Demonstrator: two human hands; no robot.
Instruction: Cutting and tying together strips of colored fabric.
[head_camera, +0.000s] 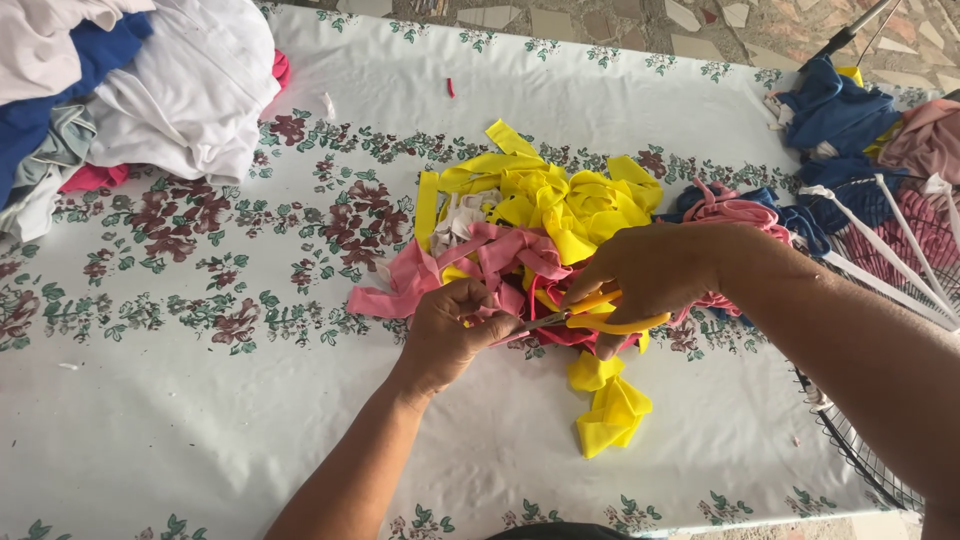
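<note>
Person at a table covered with a white floral tablecloth, cutting fabric strips. Right hand is closed through the yellow handles of a pair of scissors; blades point left toward the left hand, long axis running roughly right to left with a slight downward tilt at the tip. Blades look nearly together, tip right at the left fingers. Left hand is curled, fingers pinched together on a bit of cloth just at the blade tip; the piece itself is mostly hidden by the fingers, looks like part of the pink strips or the red cloth under them, cannot tell which. So the pinched cloth sits directly left of the scissors, in line with the blades, left hand touching it, right hand a little way off at the handle end. Behind both hands lies a heap of yellow strips, with another yellow scrap below the scissors. A pile of white and blue clothes sits top left, blue and pink fabric top right beside a wire fan guard
</note>
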